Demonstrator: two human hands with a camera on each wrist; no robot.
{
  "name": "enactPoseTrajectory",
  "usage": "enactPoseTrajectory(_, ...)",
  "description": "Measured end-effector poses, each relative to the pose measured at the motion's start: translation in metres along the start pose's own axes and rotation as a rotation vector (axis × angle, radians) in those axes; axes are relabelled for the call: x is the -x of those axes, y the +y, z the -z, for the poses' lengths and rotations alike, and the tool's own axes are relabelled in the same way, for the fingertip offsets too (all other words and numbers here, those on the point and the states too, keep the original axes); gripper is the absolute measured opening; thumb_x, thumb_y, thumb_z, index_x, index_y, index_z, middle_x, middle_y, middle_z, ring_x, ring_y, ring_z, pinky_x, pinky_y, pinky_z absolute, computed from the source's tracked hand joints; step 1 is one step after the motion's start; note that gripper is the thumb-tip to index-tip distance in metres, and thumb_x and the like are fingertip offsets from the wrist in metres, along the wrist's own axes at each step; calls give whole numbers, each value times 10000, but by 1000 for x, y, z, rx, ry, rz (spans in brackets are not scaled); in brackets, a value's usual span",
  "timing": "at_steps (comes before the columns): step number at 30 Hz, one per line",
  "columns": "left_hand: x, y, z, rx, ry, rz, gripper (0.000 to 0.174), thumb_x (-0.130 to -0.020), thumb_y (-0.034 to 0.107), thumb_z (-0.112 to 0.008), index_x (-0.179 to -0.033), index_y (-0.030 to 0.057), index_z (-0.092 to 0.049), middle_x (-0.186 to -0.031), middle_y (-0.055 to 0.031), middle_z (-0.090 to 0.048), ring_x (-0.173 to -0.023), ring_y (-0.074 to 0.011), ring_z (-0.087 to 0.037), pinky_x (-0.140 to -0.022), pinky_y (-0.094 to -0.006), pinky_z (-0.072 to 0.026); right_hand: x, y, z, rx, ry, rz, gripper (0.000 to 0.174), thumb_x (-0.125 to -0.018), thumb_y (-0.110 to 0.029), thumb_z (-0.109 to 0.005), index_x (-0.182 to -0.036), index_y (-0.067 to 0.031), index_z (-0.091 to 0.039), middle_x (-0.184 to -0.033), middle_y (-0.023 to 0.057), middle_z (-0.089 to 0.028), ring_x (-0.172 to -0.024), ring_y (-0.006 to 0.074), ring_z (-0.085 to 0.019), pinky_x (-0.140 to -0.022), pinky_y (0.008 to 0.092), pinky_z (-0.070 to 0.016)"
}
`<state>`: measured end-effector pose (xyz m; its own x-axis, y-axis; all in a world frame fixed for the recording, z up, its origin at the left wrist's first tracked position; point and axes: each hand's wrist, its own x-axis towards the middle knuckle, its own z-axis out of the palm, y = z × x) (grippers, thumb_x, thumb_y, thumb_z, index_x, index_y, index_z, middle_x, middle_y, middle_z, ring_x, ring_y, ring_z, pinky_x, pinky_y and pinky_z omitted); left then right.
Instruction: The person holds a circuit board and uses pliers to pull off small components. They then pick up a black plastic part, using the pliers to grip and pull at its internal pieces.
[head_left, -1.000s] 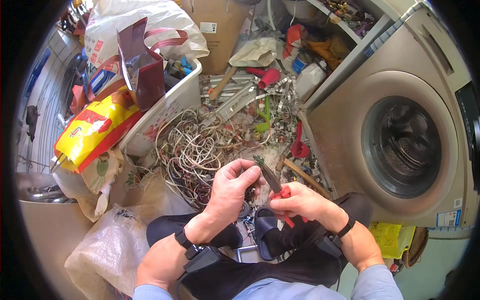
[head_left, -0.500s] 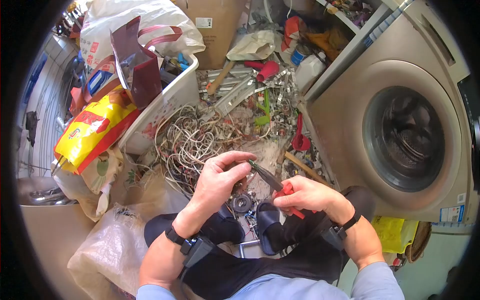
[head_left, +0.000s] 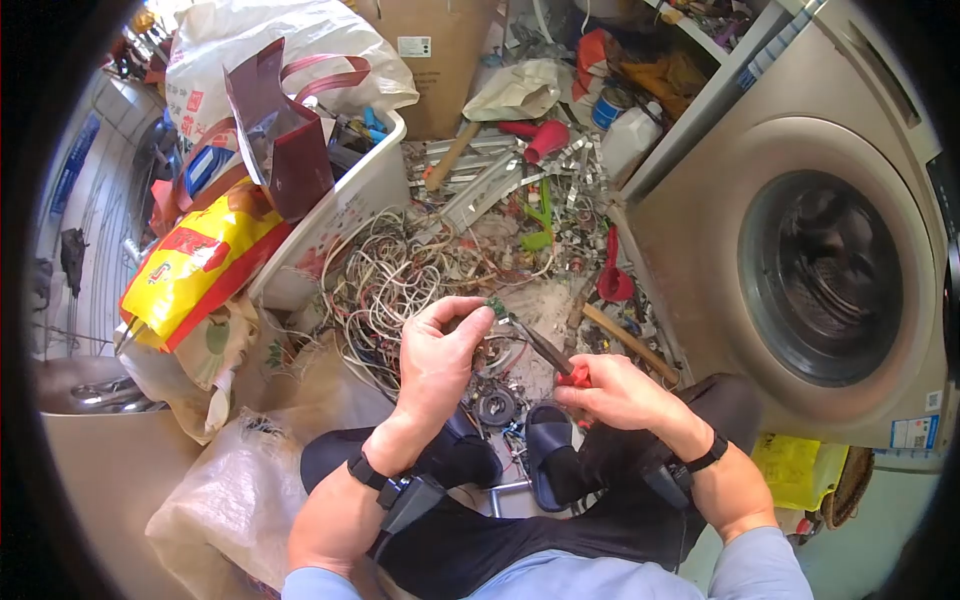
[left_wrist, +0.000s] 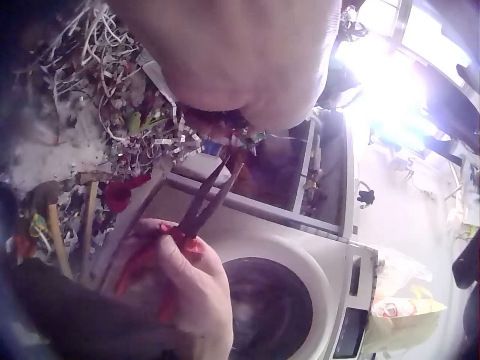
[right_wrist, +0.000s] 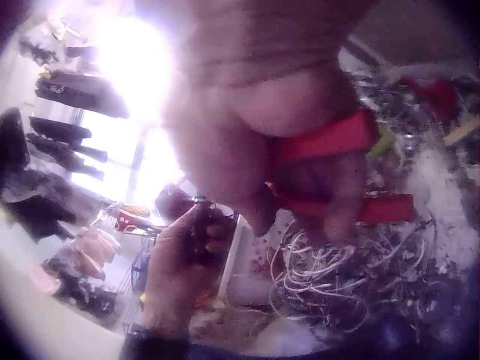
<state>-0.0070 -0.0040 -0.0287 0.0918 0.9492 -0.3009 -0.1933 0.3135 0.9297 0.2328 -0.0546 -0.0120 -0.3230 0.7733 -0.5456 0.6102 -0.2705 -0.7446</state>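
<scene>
In the head view my left hand (head_left: 432, 352) pinches a small green piece, like a bit of circuit board (head_left: 496, 308), between thumb and forefinger. My right hand (head_left: 622, 394) grips long-nose pliers (head_left: 543, 350) by their red handles, which point back toward my lap. The plier tips lie close to the green piece, on its right. From the left wrist, the dark plier jaws (left_wrist: 211, 196) show spread apart with nothing between them. The right wrist view shows the red handles (right_wrist: 322, 142) apart, with fingers wrapped around them.
A tangle of white wires (head_left: 385, 285) lies beyond my left hand. Metal scraps, a red scoop (head_left: 613, 275) and a wooden stick (head_left: 630, 342) cover the floor ahead. A washing machine (head_left: 690, 250) stands right; a white bin (head_left: 350, 200) with bags stands left.
The plier tips were at the green piece a second ago; now they are spread and a small gap shows between. My left hand has shifted slightly left, still pinching the piece.
</scene>
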Motion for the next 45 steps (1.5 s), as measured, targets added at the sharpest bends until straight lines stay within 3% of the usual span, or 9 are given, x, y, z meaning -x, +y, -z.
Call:
enactPoseTrajectory(4, 3, -1, -3, -95, 19, -45, 155, -955, 102, -718, -1054, -17, -707, -794, -13, -667, -655, -86, -614, -551, -238, -476, 7, -22, 6, -32, -44, -92, 232, -948, -225, -694, -939, 0, -640, -738, 38, -666, -665, 113, -648, -634, 301, -529)
enactPoseTrajectory(9, 8, 2, -11, -558, 77, -534, 109, -888, 21, -738, -988, -20, -723, -865, -63, -687, -769, -141, -646, -687, -265, -503, 6, -13, 3, -73, -39, -60, 254, -942, -247, -699, -928, 0, -636, -729, 33, -655, -649, 116, -627, -623, 301, -517)
enactPoseTrajectory(17, 12, 6, -23, -775, 53, -680, 147, -835, 9, -764, -979, 11, -739, -907, -138, -685, -804, -292, -683, -712, -335, -541, 10, -8, 3, 54, 36, 19, 275, -941, -252, -711, -955, 14, -641, -703, 78, -661, -638, 137, -629, -608, 327, -498)
enactPoseTrajectory(21, 6, 1, -18, -754, 21, -651, 165, -852, 24, -748, -1015, 3, -732, -875, -131, -685, -804, -270, -686, -699, -332, -538, 10, -4, -4, 131, 119, 38, 258, -934, -226, -704, -914, 13, -609, -759, 169, -669, -742, 298, -680, -662, 413, -510)
enactPoseTrajectory(22, 3, -2, -16, -710, 20, -634, 145, -882, 45, -732, -1018, -6, -725, -850, -118, -684, -764, -241, -675, -661, -327, -530, 11, -3, -7, 168, 157, 58, 238, -937, -212, -683, -910, 8, -596, -825, 223, -675, -839, 407, -693, -704, 475, -513)
enactPoseTrajectory(24, 2, -2, -14, -665, 22, -616, 136, -912, 66, -715, -1020, -16, -717, -825, -104, -684, -723, -212, -664, -624, -321, -522, 9, 4, -11, 254, 248, 127, 201, -931, -177, -671, -900, -2, -578, -815, 213, -667, -825, 406, -686, -688, 485, -512)
enactPoseTrajectory(26, 3, 3, -13, -197, -70, 46, 129, -967, 104, -675, -999, -20, -696, -796, -70, -674, -639, -156, -619, -550, -304, -495, 6, 12, -15, 338, 341, 198, 169, -925, -142, -660, -890, -11, -560, -805, 204, -659, -811, 404, -679, -672, 495, -511)
enactPoseTrajectory(30, -1, -1, -4, 176, -162, 276, 132, -988, 143, -665, -964, 13, -658, -796, -57, -654, -603, -137, -607, -509, -286, -485, 1, 28, -19, 558, 544, 367, 167, -839, -63, -697, -966, -25, -594, -815, 167, -635, -785, 382, -651, -680, 470, -516)
enactPoseTrajectory(45, -2, 6, 15, 395, -312, 515, 142, -1004, 175, -650, -991, 38, -617, -830, -72, -647, -602, -152, -613, -494, -296, -488, -15, 26, -14, 722, 672, 593, 194, -743, -29, -662, -918, -38, -578, -785, 109, -583, -756, 293, -627, -640, 410, -524)
